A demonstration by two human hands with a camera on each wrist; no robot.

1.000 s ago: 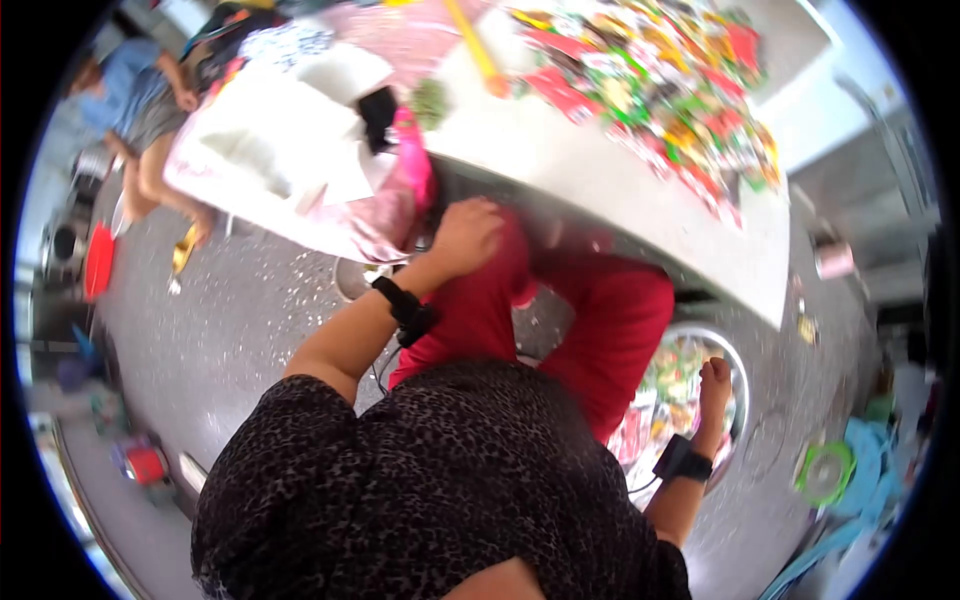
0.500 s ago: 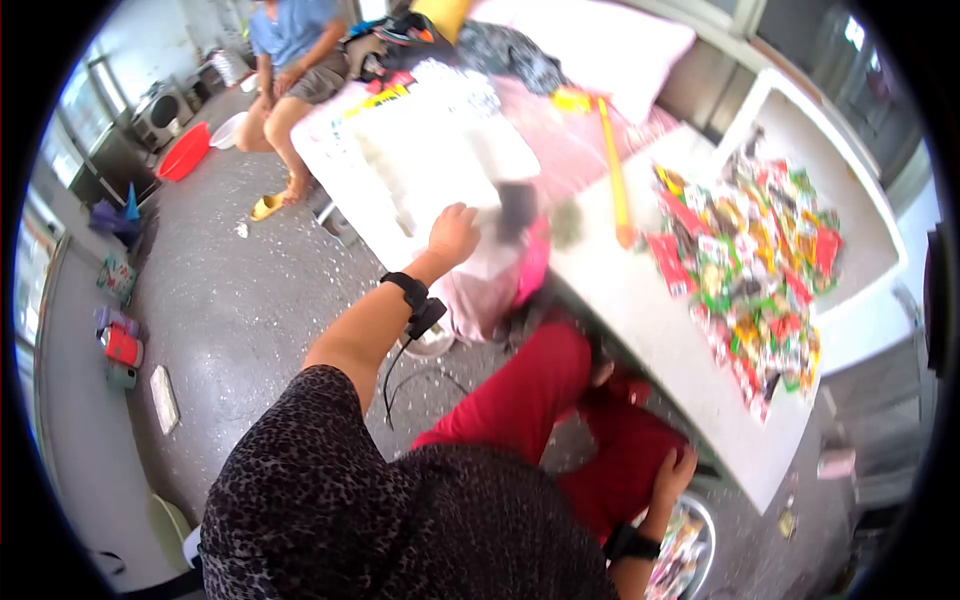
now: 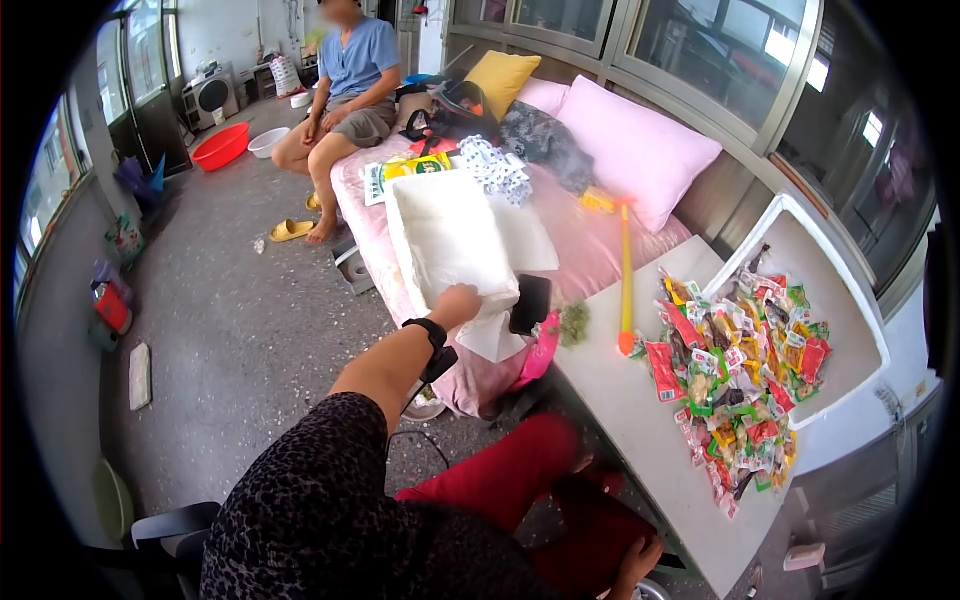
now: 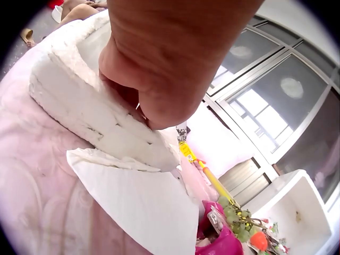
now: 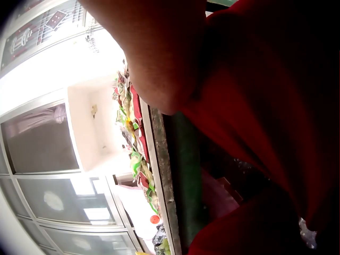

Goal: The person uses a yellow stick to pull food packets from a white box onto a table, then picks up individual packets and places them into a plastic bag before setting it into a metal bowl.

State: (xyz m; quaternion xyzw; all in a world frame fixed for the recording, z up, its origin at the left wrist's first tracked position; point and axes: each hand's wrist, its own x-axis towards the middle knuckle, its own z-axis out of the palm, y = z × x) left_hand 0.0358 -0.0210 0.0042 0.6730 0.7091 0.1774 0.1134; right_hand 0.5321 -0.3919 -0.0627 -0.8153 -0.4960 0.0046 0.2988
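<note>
My left hand (image 3: 458, 305) grips the near rim of a white foam box (image 3: 440, 225), which lies on the pink bed cover. In the left wrist view, the thumb and fingers (image 4: 151, 109) bend over the box wall (image 4: 90, 109); the fingertips are partly hidden. White paper (image 3: 494, 338) sticks out below the box, beside a black phone (image 3: 530, 305) and a bright pink bag (image 3: 542, 350). Down at the lower right, my right hand (image 3: 640, 562) rests on the knee of the red trousers (image 3: 500, 470). The right wrist view shows it dark against the cloth.
Colourful small snack packets (image 3: 740, 380) spill from a tilted white foam box (image 3: 845, 340) onto the white table (image 3: 640, 420). Green grapes (image 4: 236, 218) and a yellow stick (image 3: 626, 280) lie nearby. A person (image 3: 355, 80) sits at the bed's far end.
My left hand has gone from above the knee out to the foam box and now grips its rim. The right hand has moved from over the basin of packets onto the knee. The head view has lifted.
</note>
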